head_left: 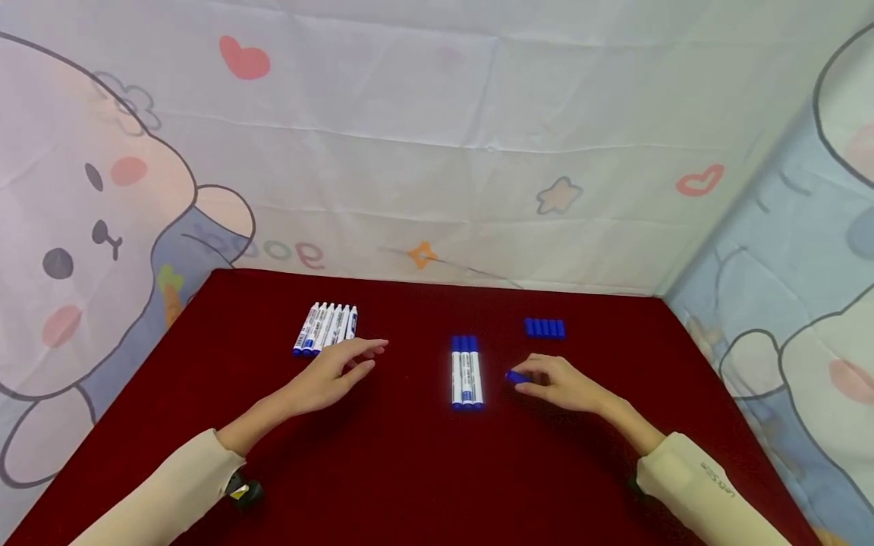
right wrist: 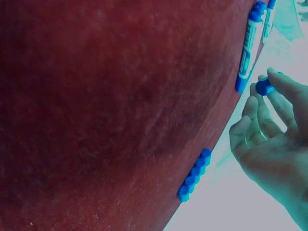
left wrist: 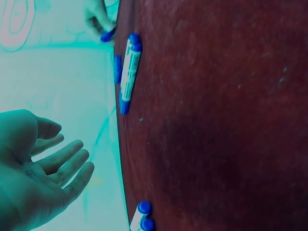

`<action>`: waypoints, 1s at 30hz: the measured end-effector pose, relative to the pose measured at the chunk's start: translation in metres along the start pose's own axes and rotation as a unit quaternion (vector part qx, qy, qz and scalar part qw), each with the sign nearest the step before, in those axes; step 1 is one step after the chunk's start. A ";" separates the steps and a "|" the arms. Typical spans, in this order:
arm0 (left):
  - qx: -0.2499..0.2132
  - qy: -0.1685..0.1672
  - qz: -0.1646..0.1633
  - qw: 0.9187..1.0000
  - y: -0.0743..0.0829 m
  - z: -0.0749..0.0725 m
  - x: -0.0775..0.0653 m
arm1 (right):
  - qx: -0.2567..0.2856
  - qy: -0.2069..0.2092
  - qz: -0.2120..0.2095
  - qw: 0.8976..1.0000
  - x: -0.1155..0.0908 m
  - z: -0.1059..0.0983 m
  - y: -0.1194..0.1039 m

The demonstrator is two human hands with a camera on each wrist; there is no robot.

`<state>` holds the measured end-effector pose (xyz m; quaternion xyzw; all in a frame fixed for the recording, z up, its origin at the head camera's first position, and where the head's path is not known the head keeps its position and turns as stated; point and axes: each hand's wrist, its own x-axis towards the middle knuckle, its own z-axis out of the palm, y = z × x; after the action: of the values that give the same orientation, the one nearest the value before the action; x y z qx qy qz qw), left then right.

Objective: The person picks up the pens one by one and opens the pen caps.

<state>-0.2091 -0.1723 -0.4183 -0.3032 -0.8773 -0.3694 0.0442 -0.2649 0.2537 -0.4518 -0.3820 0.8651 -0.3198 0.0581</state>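
Between thumb and fingers my right hand (head_left: 561,381) pinches a blue marker cap (head_left: 517,377), which shows as a round blue end (right wrist: 264,87) in the right wrist view. Just left of it, three capped markers (head_left: 467,373) with white barrels lie side by side, their blue caps pointing away from me. My left hand (head_left: 332,377) holds nothing; its fingers are spread and relaxed in the left wrist view. Right behind that hand lies a row of several uncapped white markers (head_left: 326,327), blue ends toward me, the right ones partly hidden by the hand.
A tidy row of several blue caps (head_left: 545,328) lies at the back right. Everything rests on a dark red tablecloth (head_left: 410,478). A white printed curtain (head_left: 382,106) hangs behind the table's far edge and along both sides.
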 end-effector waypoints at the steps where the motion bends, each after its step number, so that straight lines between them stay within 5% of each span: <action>1: -0.001 -0.003 0.002 1.000 0.001 0.001 -0.001 | 0.002 0.010 0.009 1.000 0.001 -0.002 0.002; 10: -0.017 -0.032 0.004 0.999 0.002 0.008 -0.009 | 0.055 0.084 0.149 0.984 0.006 -0.022 0.016; 24: -0.049 -0.079 0.001 0.996 0.000 0.024 -0.012 | 0.134 0.174 0.223 0.950 0.004 -0.039 0.048; 30: -0.058 -0.089 0.000 0.994 0.002 0.027 -0.011 | 0.092 0.199 0.250 0.943 0.007 -0.041 0.067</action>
<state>-0.1953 -0.1590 -0.4400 -0.3367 -0.8549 -0.3912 -0.0522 -0.3258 0.3033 -0.4581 -0.0748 0.8937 -0.4425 -0.0018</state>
